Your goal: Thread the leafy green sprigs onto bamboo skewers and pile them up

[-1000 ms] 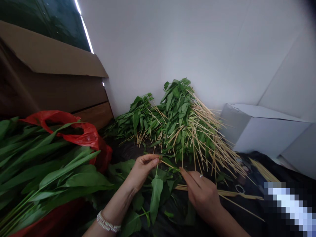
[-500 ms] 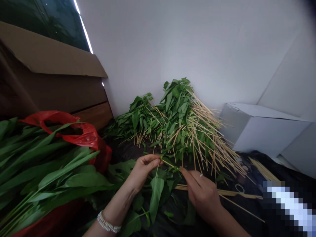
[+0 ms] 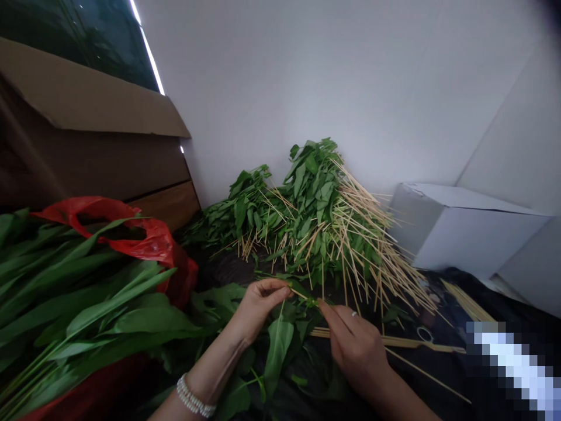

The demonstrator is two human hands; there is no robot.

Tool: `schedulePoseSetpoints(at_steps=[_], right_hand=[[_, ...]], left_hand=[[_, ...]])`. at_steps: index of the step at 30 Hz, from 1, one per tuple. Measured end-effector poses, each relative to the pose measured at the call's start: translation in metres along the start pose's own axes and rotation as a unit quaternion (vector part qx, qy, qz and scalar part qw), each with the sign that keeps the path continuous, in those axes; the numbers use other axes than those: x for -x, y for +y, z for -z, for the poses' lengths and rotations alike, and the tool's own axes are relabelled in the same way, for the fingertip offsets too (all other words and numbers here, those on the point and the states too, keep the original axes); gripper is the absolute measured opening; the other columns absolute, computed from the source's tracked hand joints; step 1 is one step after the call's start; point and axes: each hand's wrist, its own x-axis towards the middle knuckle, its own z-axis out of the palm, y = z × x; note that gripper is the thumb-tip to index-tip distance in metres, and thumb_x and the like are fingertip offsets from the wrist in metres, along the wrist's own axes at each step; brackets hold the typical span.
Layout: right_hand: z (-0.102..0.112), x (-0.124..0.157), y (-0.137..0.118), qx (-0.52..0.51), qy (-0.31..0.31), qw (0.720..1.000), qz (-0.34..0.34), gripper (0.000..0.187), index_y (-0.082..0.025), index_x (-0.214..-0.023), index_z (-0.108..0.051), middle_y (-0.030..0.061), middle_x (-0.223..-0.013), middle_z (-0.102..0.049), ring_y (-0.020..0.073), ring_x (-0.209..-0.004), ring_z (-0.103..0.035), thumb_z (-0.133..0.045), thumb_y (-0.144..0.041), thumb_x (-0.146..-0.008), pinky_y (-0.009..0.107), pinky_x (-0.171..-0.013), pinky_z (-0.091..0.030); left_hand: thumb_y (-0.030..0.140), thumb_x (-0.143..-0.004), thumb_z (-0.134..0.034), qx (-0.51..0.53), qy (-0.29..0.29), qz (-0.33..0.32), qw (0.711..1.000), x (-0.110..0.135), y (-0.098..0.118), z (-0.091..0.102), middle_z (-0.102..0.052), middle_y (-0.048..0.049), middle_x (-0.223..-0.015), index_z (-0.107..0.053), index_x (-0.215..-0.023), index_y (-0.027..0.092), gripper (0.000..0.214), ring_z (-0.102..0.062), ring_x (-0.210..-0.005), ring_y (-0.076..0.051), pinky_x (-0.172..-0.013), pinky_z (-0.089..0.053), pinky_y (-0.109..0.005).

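Note:
My left hand (image 3: 256,310) pinches the stem of a long green leaf (image 3: 279,348) at the tip of a thin bamboo skewer (image 3: 300,292). The leaf hangs down below the fingertips. My right hand (image 3: 357,346) is closed around the same skewer, its fingertips just behind a small bunch of green stem (image 3: 311,302) threaded on it. A stick that looks like the skewer's other end sticks out behind my right hand toward the lower right. Under both hands lie loose leaves (image 3: 234,394) on black sheeting.
Behind my hands rises a pile of leafy skewers (image 3: 324,199) against the white wall. At left, a red plastic bag (image 3: 175,266) holds long leafy greens (image 3: 140,316). Bare skewers (image 3: 425,345), a tape roll (image 3: 425,334) and a white box (image 3: 477,234) are at right; a cardboard box (image 3: 96,158) stands left.
Both hands keep their hold on the leaf stem and skewer. My left hand has shifted slightly right and down; my right hand has moved a little left, toward it.

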Motion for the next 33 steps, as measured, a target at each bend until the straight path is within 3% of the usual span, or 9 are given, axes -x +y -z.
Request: schedulePoseSetpoints(at_steps=[12,14,17,20,24,27,30,33], right_hand=[[-0.002,-0.001,-0.002,0.002,-0.008,1.0,0.005,0.037,-0.005,-0.118,-0.06,0.0074,-0.076,-0.066,0.0154,-0.066,-0.063,-0.038,-0.002,-0.089,0.026,-0.058,-0.049],[0.001,-0.004,0.002,0.007,-0.002,1.0,0.004,0.038,-0.007,-0.12,-0.059,0.0076,-0.079,-0.068,0.0152,-0.068,-0.064,-0.038,-0.001,-0.089,0.026,-0.06,-0.049],[0.01,-0.008,0.016,0.034,0.048,0.998,-0.029,0.04,-0.012,-0.124,-0.057,0.009,-0.09,-0.071,0.0158,-0.079,-0.066,-0.043,-0.001,-0.088,0.026,-0.07,-0.05],[0.021,-0.012,0.032,0.079,0.123,0.987,-0.067,0.037,-0.014,-0.122,-0.058,0.0095,-0.095,-0.072,0.0167,-0.082,-0.067,-0.052,-0.003,-0.088,0.027,-0.077,-0.05],[0.032,-0.017,0.045,0.123,0.159,0.976,-0.083,0.032,-0.015,-0.118,-0.06,0.0092,-0.095,-0.072,0.0171,-0.081,-0.067,-0.056,-0.004,-0.087,0.027,-0.078,-0.051],[0.036,-0.018,0.049,0.136,0.174,0.971,-0.098,0.03,-0.015,-0.115,-0.061,0.0087,-0.095,-0.072,0.0174,-0.082,-0.068,-0.057,-0.005,-0.087,0.027,-0.08,-0.051],[0.036,-0.018,0.051,0.134,0.193,0.965,-0.113,0.027,-0.016,-0.112,-0.062,0.0077,-0.093,-0.072,0.0175,-0.081,-0.068,-0.056,-0.007,-0.088,0.027,-0.08,-0.052],[0.034,-0.016,0.051,0.124,0.181,0.97,-0.104,0.027,-0.017,-0.113,-0.062,0.0073,-0.092,-0.072,0.0173,-0.08,-0.068,-0.055,-0.008,-0.089,0.027,-0.079,-0.051]], left_hand=[[0.039,-0.062,-0.084,-0.066,-0.04,-0.008,0.997,0.006,0.001,-0.012,-0.072,-0.0041,-0.076,-0.072,-0.07,0.014,0.029,-0.063,-0.072,-0.015,-0.076,-0.049,-0.026],[0.041,-0.062,-0.084,-0.06,-0.032,-0.015,0.998,0.006,0.002,-0.012,-0.074,-0.0048,-0.082,-0.074,-0.077,0.015,0.031,-0.064,-0.076,-0.016,-0.077,-0.048,-0.027],[0.045,-0.069,-0.078,-0.063,-0.009,-0.021,0.998,0.005,0.004,-0.008,-0.074,-0.0056,-0.086,-0.074,-0.092,0.016,0.038,-0.063,-0.076,-0.016,-0.073,-0.047,-0.025],[0.046,-0.073,-0.074,-0.108,0.009,-0.038,0.993,0.002,0.008,-0.002,-0.071,-0.0041,-0.077,-0.073,-0.084,0.014,0.034,-0.059,-0.067,-0.013,-0.065,-0.044,-0.023],[0.039,-0.075,-0.072,-0.199,-0.052,-0.055,0.977,0.0,0.007,0.002,-0.069,-0.0033,-0.073,-0.071,-0.076,0.014,0.026,-0.06,-0.068,-0.015,-0.066,-0.045,-0.024],[0.029,-0.083,-0.064,-0.33,-0.097,-0.111,0.932,0.002,0.004,0.001,-0.071,-0.0058,-0.083,-0.072,-0.084,0.016,0.016,-0.063,-0.08,-0.019,-0.076,-0.047,-0.028],[0.021,-0.09,-0.053,-0.484,-0.144,-0.199,0.84,0.008,0.001,-0.004,-0.066,-0.0081,-0.114,-0.069,-0.111,0.022,0.025,-0.057,-0.108,-0.023,-0.095,-0.041,-0.036],[0.027,-0.093,-0.051,-0.562,-0.22,-0.216,0.767,0.015,-0.002,-0.01,-0.057,-0.0075,-0.131,-0.066,-0.115,0.025,0.027,-0.049,-0.122,-0.025,-0.102,-0.037,-0.04]])
